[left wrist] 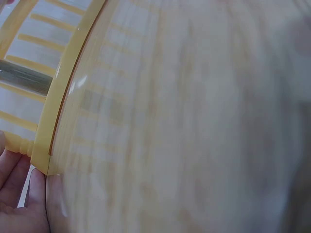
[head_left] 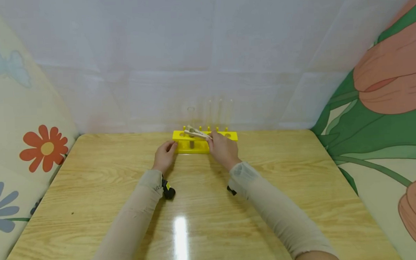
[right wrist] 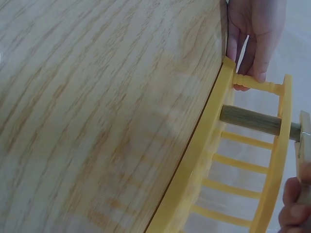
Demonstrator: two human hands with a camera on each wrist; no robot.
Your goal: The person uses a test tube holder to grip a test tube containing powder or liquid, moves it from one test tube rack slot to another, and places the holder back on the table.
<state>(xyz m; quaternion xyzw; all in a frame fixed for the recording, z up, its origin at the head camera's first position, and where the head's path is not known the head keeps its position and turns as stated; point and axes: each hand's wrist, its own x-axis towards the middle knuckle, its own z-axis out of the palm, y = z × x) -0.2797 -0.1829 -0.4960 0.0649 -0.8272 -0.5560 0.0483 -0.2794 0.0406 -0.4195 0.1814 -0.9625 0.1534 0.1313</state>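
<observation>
A yellow test tube rack (head_left: 206,149) stands near the table's back edge. My left hand (head_left: 165,156) grips its left end post (right wrist: 257,83), fingers and thumb about it in the right wrist view. One test tube (head_left: 192,144) with dark grey contents stands in the rack's left part; its clear upper glass rises above the top bar. My right hand (head_left: 224,148) holds a wooden test tube clamp (head_left: 197,133) above the rack. The clamp's jaws are at that tube, just over the top bar; whether they squeeze it I cannot tell.
Several clear empty test tubes (head_left: 221,112) sit upside down on the rack's pegs, behind my right hand. A white cloth (head_left: 178,62) hangs behind the wood-grain table (head_left: 211,221). Flower-patterned panels (head_left: 394,138) flank both sides.
</observation>
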